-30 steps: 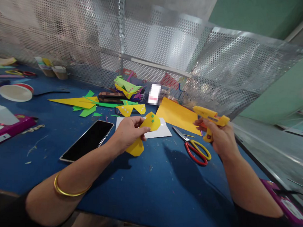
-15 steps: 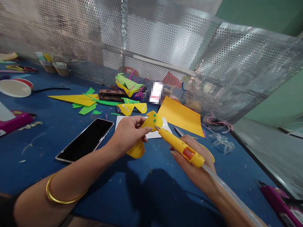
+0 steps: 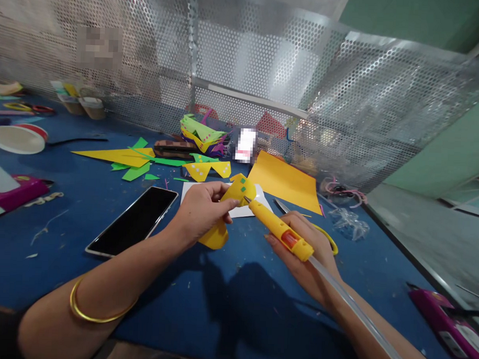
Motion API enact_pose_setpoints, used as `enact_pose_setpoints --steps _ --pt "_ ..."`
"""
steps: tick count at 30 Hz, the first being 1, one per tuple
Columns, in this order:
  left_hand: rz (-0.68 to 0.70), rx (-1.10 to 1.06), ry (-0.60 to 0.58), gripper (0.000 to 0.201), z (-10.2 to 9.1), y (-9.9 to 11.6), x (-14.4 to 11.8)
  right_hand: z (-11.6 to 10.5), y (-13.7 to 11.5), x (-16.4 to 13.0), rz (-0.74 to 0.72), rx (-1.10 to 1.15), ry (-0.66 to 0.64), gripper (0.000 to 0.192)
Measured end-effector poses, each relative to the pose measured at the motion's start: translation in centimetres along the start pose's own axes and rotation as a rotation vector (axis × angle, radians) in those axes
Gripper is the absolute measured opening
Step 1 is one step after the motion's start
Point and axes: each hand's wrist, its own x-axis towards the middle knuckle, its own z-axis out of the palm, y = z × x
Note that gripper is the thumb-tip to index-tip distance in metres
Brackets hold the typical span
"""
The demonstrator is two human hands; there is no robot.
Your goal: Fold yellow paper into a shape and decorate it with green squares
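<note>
My left hand point(image 3: 201, 212) is closed around a yellow paper cutout point(image 3: 216, 236), pinching it between thumb and fingers. Two green diamond-shaped dots show on the cutout's raised end. My right hand point(image 3: 300, 242) grips a yellow pen-shaped tool point(image 3: 275, 225) with a thin metal tip, a red part in its side and a clear tube point(image 3: 353, 298) running back along the forearm. The tip is at the cutout's edge by my left thumb; whether it touches cannot be made out. Behind the hands lies white paper point(image 3: 258, 206). Scissors point(image 3: 331, 240) lie partly hidden behind my right hand.
A phone point(image 3: 134, 220) lies left of my left hand. Beyond are a dotted yellow paper mask point(image 3: 206, 170), green scraps point(image 3: 137, 170), stacked masks point(image 3: 204, 134) and a yellow-orange sheet point(image 3: 284, 181). Purple devices point(image 3: 17, 192) flank both sides. Perforated metal mesh point(image 3: 251, 59) stands behind.
The view has shifted slightly, so most things sit a little further left. The tool's back end has swung slightly left and up; its tip remains by the cutout. Both grips are unchanged.
</note>
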Motion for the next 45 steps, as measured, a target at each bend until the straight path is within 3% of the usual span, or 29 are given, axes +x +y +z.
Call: enact_pose_setpoints --steps 11,45 --pt "0.007 0.0 -0.007 0.024 0.08 -0.08 0.11 0.73 0.17 0.01 0.022 -0.008 0.064 0.025" --pt "-0.004 0.037 -0.001 0.03 0.09 0.15 -0.01 -0.27 -0.5 0.08 0.048 -0.103 0.018 0.028"
